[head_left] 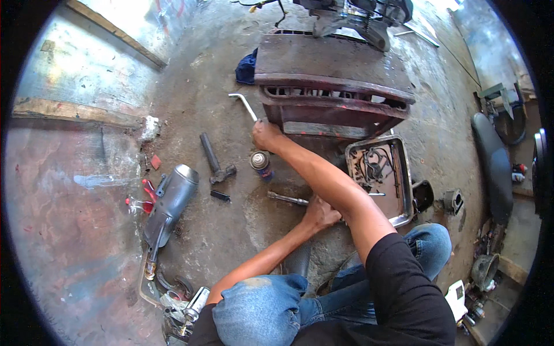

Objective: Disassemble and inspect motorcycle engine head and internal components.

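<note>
Head view. Work is done low, on a concrete floor [245, 222]. The right hand [267, 136] is stretched across the left, close beside the near left corner of the low bench [334, 60]. Its grip is wrapped round one end of a bent metal bar [247, 108]; the crooked end is left pointing away, probably since the straight shank gives the better hold. The left hand [321, 213] is kept nearer the body, beneath the right forearm [332, 173]. Its grip is folded round a chrome tool handle [288, 199], held between the spray can and the tray; the fingertips are partly hidden, so how firmly they press cannot be told.

Loose cables and small parts [378, 164] are gathered inside a metal tray [408, 187], off the bench's near right corner; the raised rim presumably stops them rolling off. The spray can [262, 164] is stood upright just below the right hand, apparently for easy reach. A hammer [212, 158] is laid flat to its left. Farther left, a muffler [176, 196] is set down lengthwise near the wall, perhaps to be kept out from underfoot.
</note>
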{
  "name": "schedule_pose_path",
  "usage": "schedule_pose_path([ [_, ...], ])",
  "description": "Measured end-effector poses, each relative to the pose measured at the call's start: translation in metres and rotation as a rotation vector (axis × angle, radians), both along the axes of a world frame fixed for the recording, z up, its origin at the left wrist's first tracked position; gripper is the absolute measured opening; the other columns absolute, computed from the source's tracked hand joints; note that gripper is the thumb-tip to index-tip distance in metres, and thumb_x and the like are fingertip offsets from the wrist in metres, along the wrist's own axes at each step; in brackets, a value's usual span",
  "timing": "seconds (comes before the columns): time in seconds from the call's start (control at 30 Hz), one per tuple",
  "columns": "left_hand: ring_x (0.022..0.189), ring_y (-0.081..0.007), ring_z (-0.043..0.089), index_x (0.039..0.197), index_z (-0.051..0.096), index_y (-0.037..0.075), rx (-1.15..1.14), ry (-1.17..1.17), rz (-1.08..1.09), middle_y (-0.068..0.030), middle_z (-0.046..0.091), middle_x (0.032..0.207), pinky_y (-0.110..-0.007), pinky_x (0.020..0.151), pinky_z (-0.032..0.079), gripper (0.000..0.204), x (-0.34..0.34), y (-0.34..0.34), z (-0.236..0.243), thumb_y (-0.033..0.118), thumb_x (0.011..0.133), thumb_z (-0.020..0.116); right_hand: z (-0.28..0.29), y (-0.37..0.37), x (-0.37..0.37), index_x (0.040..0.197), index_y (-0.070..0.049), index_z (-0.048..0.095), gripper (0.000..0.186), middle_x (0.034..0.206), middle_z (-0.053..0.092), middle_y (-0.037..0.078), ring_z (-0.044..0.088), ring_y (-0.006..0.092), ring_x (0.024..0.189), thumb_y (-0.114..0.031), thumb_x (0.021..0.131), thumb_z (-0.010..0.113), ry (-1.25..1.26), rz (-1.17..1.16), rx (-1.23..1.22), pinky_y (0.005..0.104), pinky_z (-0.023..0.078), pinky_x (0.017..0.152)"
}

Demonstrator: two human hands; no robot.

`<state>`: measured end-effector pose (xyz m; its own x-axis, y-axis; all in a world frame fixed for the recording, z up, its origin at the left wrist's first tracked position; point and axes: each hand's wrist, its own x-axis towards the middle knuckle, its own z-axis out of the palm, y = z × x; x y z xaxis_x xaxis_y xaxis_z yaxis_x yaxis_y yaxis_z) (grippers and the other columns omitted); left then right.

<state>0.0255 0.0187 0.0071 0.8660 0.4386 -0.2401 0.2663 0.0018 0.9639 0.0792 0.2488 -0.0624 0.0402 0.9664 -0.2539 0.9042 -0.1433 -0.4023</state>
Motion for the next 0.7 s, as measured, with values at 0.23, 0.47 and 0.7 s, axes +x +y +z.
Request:
schedule_pose_path([
  [0.23, 0.137, -0.0411, 0.04, 0.15, 0.022, -0.003, -0.025, 0.097, 0.218, -0.03, 0.042, 0.145, -0.045, 0.116, 0.03, 0.094, 0.005, -0.003, -0.016, 0.029, 0.081, 0.077, 0.104, -0.051, 0.028, 0.099, 0.003, 0.072, 0.036, 0.106, 0.071, 0.023, 0.069, 0.0386, 0.1, -0.028, 0.09, 0.056, 0.148, 0.021, -0.079, 0.0458, 0.055, 0.086],
  [0.47, 0.109, -0.0242, 0.059, 0.131, 0.045, -0.002, -0.12, -0.02, 0.353, -0.0136, 0.061, 0.116, -0.036, 0.097, 0.046, 0.058, 0.001, -0.006, 0.001, 0.009, 0.082, 0.073, 0.127, -0.158, 0.089, 0.114, 0.006, 0.064, 0.049, 0.119, 0.063, 0.032, 0.062, 0.0411, 0.115, -0.037, 0.09, 0.064, 0.294, -0.135, -0.147, 0.0476, 0.051, 0.095],
  [0.7, 0.101, -0.0226, 0.059, 0.126, 0.044, 0.0, -0.331, -0.095, 0.228, -0.0139, 0.059, 0.111, -0.034, 0.09, 0.049, 0.056, 0.006, 0.003, -0.02, 0.007, 0.079, 0.074, 0.188, -0.335, 0.08, 0.138, 0.006, 0.048, 0.057, 0.122, 0.064, 0.018, 0.062, 0.0251, 0.11, -0.032, 0.099, 0.061, 1.043, -0.472, 0.193, 0.0386, 0.048, 0.092],
])
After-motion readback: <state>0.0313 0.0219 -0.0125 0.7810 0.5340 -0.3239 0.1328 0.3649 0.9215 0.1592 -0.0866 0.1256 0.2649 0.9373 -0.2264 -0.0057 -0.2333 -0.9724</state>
